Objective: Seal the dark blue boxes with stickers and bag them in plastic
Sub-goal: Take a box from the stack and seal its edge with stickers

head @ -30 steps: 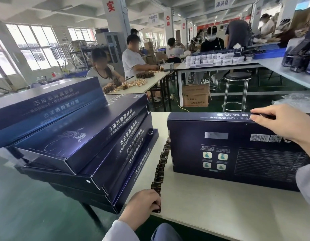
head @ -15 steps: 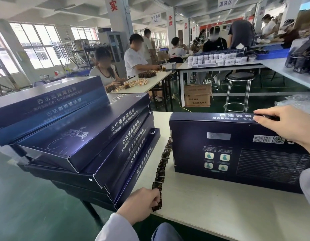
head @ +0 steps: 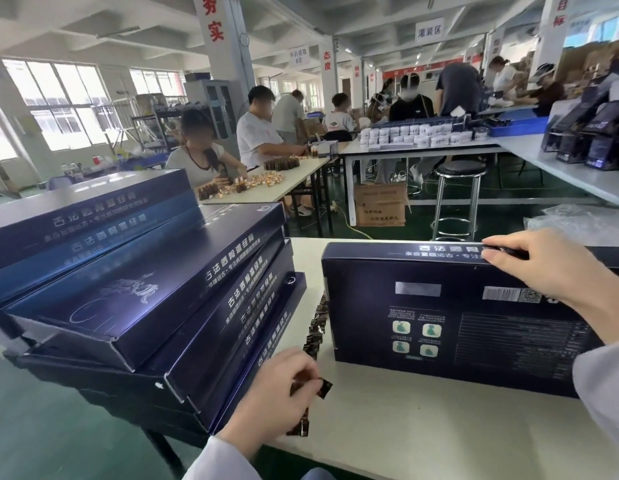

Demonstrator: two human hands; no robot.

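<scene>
One dark blue box (head: 439, 323) stands on its long edge on the white surface (head: 422, 427), with its back panel toward the camera. The right hand (head: 543, 268) has its grip closed on the top edge of this box, thumb and fingers pinching there. Something dark is under the fingertips, but I cannot tell if it is a seal.

The left hand (head: 273, 393) has its grip clamped on one small dark sticker (head: 323, 388), at the near end of a strip of stickers (head: 316, 323) that lies between the box and the stack of dark blue boxes (head: 145, 306).

The sticker could curl and stick to the fingers or to itself if it is lifted too quickly. The upright box could tip forward if the right hand lets go before the seal is pressed. The stack leans unevenly and hangs over the edge of the surface, so a push from the left arm could make it slide.

The box edges show 古法透骨温经膏 in pale characters. The back has a barcode (head: 500, 293), a QR code (head: 530, 295) and small text that is too fine to read. The pillars (head: 216, 29) carry red 务实 and 态度, and a hanging sign (head: 429, 29) reads 灌装区. Clear plastic bags (head: 585, 220) lie at the far right.
</scene>
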